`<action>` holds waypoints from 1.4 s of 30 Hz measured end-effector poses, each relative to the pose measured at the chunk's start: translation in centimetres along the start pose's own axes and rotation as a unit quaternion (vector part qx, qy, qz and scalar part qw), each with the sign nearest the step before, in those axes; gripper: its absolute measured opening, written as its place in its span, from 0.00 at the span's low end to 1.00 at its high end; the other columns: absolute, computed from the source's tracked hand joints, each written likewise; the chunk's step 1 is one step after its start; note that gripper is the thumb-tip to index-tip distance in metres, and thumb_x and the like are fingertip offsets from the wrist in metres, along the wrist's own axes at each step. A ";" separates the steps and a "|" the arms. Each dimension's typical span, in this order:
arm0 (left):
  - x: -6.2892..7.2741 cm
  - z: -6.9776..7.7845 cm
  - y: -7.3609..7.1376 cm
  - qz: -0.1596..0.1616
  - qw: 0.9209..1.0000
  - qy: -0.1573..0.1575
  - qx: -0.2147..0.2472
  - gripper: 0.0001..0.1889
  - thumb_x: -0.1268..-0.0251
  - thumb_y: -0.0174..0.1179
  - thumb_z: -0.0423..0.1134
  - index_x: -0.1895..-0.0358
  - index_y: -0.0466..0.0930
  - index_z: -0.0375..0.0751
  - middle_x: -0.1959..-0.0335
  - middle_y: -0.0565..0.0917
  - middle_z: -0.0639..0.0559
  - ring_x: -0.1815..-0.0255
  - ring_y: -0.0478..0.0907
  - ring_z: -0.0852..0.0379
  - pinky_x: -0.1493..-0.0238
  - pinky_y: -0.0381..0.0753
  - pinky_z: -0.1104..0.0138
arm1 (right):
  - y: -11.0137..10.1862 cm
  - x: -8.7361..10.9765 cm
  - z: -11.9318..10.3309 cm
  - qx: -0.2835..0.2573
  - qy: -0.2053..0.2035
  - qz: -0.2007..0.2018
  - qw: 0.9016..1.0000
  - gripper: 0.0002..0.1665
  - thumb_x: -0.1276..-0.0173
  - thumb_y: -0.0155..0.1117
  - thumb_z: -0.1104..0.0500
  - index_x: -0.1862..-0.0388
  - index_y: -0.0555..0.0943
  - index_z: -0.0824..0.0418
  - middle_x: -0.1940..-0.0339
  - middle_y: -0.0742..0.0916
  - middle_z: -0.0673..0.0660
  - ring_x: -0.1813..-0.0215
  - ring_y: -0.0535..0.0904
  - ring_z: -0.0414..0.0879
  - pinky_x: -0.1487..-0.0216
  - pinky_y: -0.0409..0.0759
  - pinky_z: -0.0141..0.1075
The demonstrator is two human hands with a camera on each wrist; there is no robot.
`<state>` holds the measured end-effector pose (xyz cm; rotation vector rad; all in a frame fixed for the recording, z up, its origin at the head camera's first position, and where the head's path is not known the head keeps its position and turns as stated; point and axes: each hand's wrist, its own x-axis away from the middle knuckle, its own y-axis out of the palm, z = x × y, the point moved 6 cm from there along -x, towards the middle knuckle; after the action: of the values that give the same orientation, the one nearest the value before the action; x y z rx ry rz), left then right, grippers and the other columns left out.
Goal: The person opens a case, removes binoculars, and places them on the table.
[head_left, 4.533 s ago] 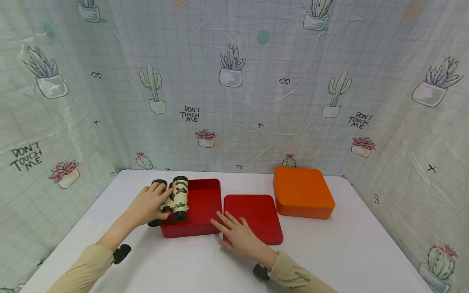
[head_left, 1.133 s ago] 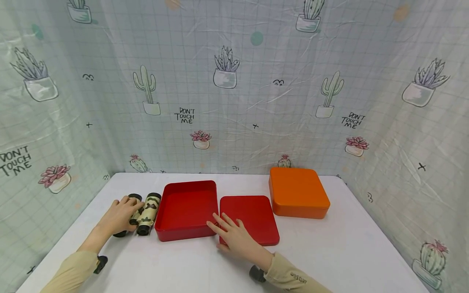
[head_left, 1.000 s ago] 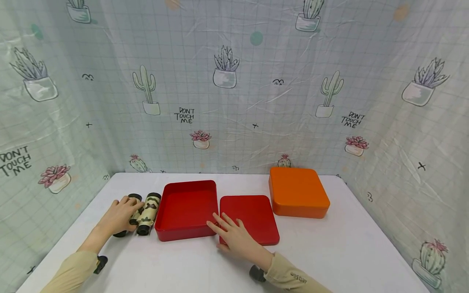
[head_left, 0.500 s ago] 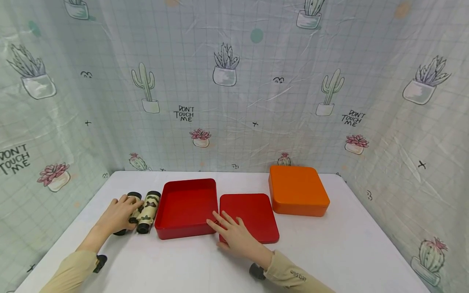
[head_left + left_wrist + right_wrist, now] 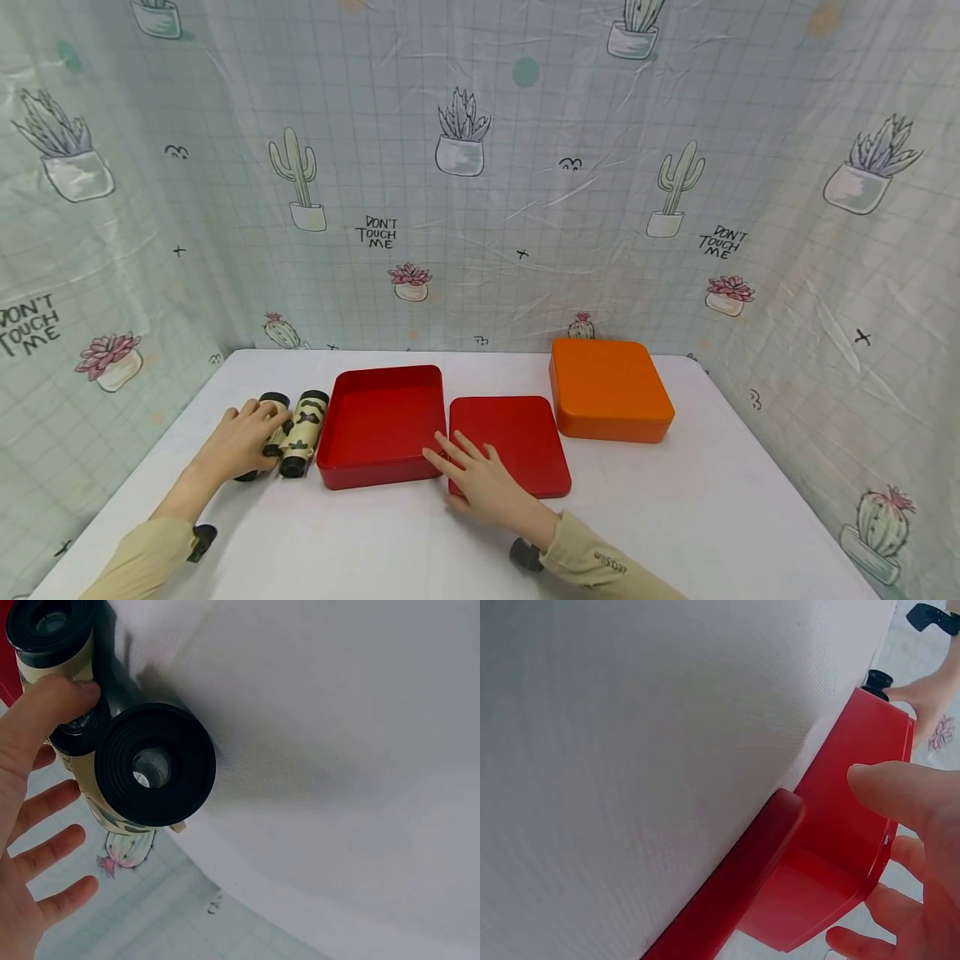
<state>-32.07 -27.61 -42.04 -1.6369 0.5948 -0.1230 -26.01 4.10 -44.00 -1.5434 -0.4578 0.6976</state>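
Note:
In the head view, my left hand (image 5: pixel 238 442) holds camouflage binoculars (image 5: pixel 306 429) at the table's left side, just left of an open red box (image 5: pixel 375 481). In the left wrist view, the thumb lies over the near end of the binoculars (image 5: pixel 120 810), between the dark eyepieces, with several fingers spread beyond. My right hand (image 5: pixel 487 492) has its fingers spread at the box's front right corner, overlapping a flat red lid (image 5: pixel 517 433). From the right wrist, the fingertips show right at the rim of the red box (image 5: pixel 847 802), beside the red lid (image 5: pixel 731 874).
An orange box (image 5: pixel 611 387) with rounded corners stands at the back right of the white table (image 5: pixel 675 517). A cloth printed with cacti (image 5: pixel 472 158) rises behind and along both sides. Each wrist wears a black camera (image 5: pixel 525 554).
Since the earliest frame, my left hand has carried the binoculars leftward from over the red box to the table beside it. My right hand keeps its place; the last second shows hardly any movement.

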 end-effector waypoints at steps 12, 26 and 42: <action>0.5 0.5 -0.7 0.020 1.000 0.003 0.003 0.32 0.70 0.72 0.44 0.53 0.76 0.41 0.63 0.75 0.47 0.61 0.69 0.45 0.69 0.69 0.51 | 0.2 0.1 -0.1 -0.012 0.008 -0.004 1.000 0.44 0.43 0.61 0.47 0.30 0.52 0.45 0.28 0.58 0.53 0.29 0.54 0.54 0.44 0.70 0.56; 1.3 1.6 -2.4 0.047 0.999 -0.011 0.025 0.23 0.60 0.68 0.39 0.55 0.77 0.41 0.62 0.76 0.46 0.59 0.69 0.45 0.66 0.70 0.49 | 0.2 0.9 0.1 -0.019 0.015 -0.011 1.000 0.44 0.44 0.61 0.46 0.30 0.53 0.47 0.28 0.58 0.50 0.29 0.54 0.53 0.44 0.70 0.54; 1.1 4.9 -4.7 0.151 0.987 0.022 0.043 0.20 0.59 0.67 0.36 0.57 0.79 0.37 0.62 0.78 0.44 0.58 0.71 0.47 0.67 0.73 0.51 | -0.6 3.2 1.7 -0.075 0.048 -0.032 0.996 0.43 0.42 0.60 0.46 0.30 0.53 0.47 0.28 0.59 0.49 0.29 0.54 0.53 0.41 0.66 0.56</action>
<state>-27.73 -23.56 -38.65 -1.4457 0.8527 0.0370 -24.76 7.58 -43.93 -1.6872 -0.4948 0.5477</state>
